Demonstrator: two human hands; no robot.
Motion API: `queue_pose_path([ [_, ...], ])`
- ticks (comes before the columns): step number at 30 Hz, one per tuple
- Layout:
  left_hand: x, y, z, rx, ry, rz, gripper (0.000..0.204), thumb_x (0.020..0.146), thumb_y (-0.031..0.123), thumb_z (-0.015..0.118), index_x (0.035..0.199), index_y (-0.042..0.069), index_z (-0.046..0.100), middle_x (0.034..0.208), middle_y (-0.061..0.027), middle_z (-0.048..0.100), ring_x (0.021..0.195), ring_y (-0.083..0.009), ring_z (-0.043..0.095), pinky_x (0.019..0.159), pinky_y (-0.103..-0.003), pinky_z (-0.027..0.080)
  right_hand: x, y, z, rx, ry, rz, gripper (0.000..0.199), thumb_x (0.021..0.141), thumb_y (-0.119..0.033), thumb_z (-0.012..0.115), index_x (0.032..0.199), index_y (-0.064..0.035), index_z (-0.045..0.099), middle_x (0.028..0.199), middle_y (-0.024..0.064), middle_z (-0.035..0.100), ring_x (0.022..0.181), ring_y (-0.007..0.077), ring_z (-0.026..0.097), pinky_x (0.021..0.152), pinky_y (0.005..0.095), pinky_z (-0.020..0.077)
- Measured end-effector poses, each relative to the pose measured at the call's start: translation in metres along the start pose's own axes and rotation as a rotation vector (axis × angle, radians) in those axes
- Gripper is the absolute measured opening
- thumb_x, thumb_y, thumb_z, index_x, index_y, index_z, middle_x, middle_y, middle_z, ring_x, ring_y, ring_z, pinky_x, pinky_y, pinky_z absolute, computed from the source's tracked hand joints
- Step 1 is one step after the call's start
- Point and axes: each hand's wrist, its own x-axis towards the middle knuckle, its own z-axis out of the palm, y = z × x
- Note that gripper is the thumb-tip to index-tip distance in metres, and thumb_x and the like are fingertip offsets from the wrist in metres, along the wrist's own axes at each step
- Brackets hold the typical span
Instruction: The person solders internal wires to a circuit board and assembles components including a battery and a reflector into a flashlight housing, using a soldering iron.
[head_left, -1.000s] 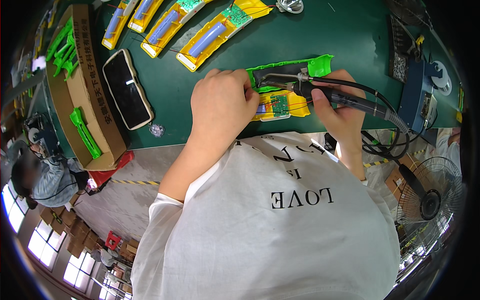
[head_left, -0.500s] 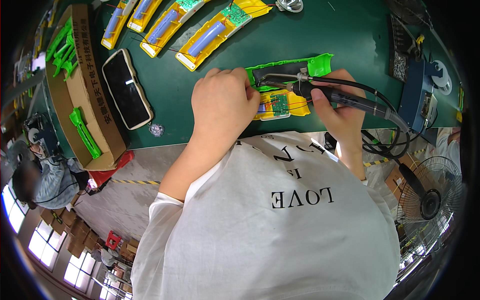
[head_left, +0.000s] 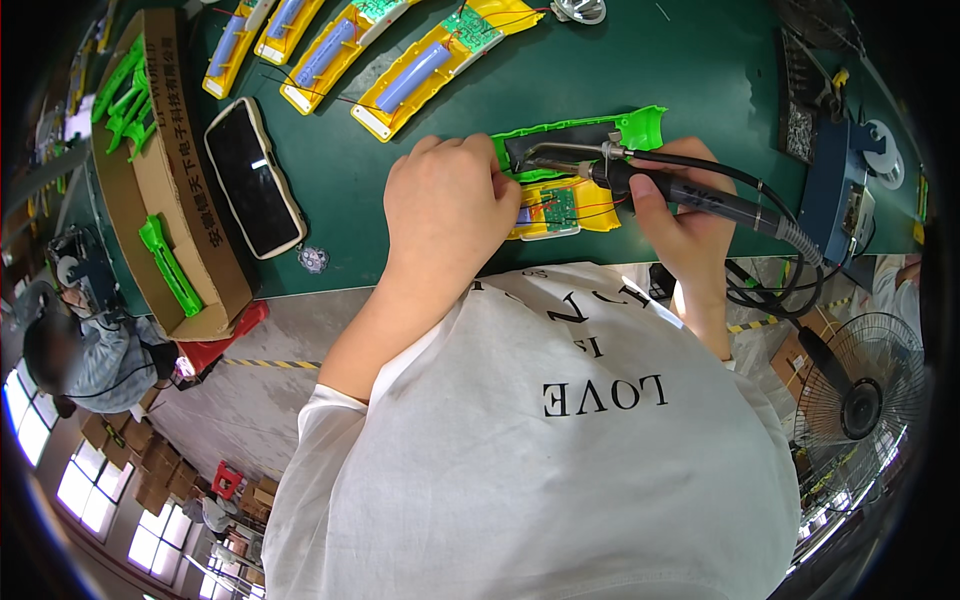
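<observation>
In my right hand [head_left: 692,240] is a black soldering iron [head_left: 720,203] with a thin metal feed tube clamped along it. Its tip points left over the dark inner strip of a green half-shell [head_left: 640,127]. Just nearer to me lies a yellow half-shell [head_left: 602,216] holding a small green circuit board [head_left: 560,210] and thin red wires. My left hand [head_left: 445,200] is closed at the left end of both shells, its fingertips hidden from view. Whatever it pinches there cannot be made out.
Several yellow shells [head_left: 415,85] with blue cells lie at the far left. A phone [head_left: 250,180] rests beside a cardboard box [head_left: 215,250] of green shells. At right are a blue soldering machine [head_left: 835,185], hanging cables and a fan [head_left: 860,405]. A person [head_left: 100,365] sits at left.
My right hand and the soldering iron have shifted slightly right, drawing the tip a little away from my left hand. The left hand stays almost where it was.
</observation>
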Motion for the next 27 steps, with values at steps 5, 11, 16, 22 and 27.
queue_pose_path([
  [5,0.0,-0.0001,0.0,0.003,-0.002,-0.003,0.008,0.061,0.012,0.06,0.063,0.006,0.056,0.057,-0.0071,0.054,0.062,-0.023,0.052,0.054,-0.034,0.043,0.0029,0.0036,0.0007,0.043,0.047,-0.115,0.015,0.071,-0.006,0.062,0.082,0.0005,0.055,0.067,0.0005,0.054,0.052,0.0007,0.042,0.045,0.013,0.0319],
  [11,0.0001,-0.0011,0.0007,-0.001,-0.004,0.007,0.008,0.061,0.012,0.059,0.063,0.006,0.056,0.057,-0.0071,0.054,0.062,-0.0232,0.052,0.054,-0.034,0.042,0.0036,0.0085,-0.004,0.013,0.042,-0.159,0.014,0.071,-0.005,0.062,0.082,-0.0002,0.055,0.068,0.0004,0.054,0.052,0.0007,0.04,0.044,0.013,0.0304],
  [16,0.0006,-0.0009,0.0011,-0.017,-0.008,0.015,0.008,0.061,0.012,0.059,0.063,0.005,0.055,0.056,-0.0071,0.053,0.062,-0.0234,0.052,0.054,-0.034,0.042,0.0034,0.0101,-0.0051,0.03,0.048,-0.142,0.014,0.071,-0.005,0.062,0.082,-0.0002,0.055,0.068,0.0001,0.053,0.052,0.0008,0.039,0.044,0.0132,0.0299],
  [22,0.0001,-0.001,0.0011,-0.029,-0.014,0.013,0.008,0.062,0.012,0.059,0.063,0.005,0.055,0.056,-0.0075,0.053,0.062,-0.0237,0.051,0.054,-0.034,0.042,0.0038,0.0082,-0.005,0.037,0.042,-0.155,0.013,0.071,-0.005,0.062,0.081,0.0002,0.055,0.067,-0.0002,0.052,0.052,0.0009,0.04,0.044,0.0136,0.03],
  [27,0.0,-0.002,0.0019,-0.027,-0.007,0.022,0.009,0.061,0.012,0.059,0.063,0.005,0.055,0.056,-0.0079,0.054,0.062,-0.0242,0.052,0.054,-0.035,0.042,0.0022,0.0047,0.001,0.099,0.026,-0.092,0.014,0.07,-0.004,0.063,0.082,0.0014,0.056,0.067,0.0002,0.052,0.053,0.0009,0.041,0.044,0.0137,0.0306],
])
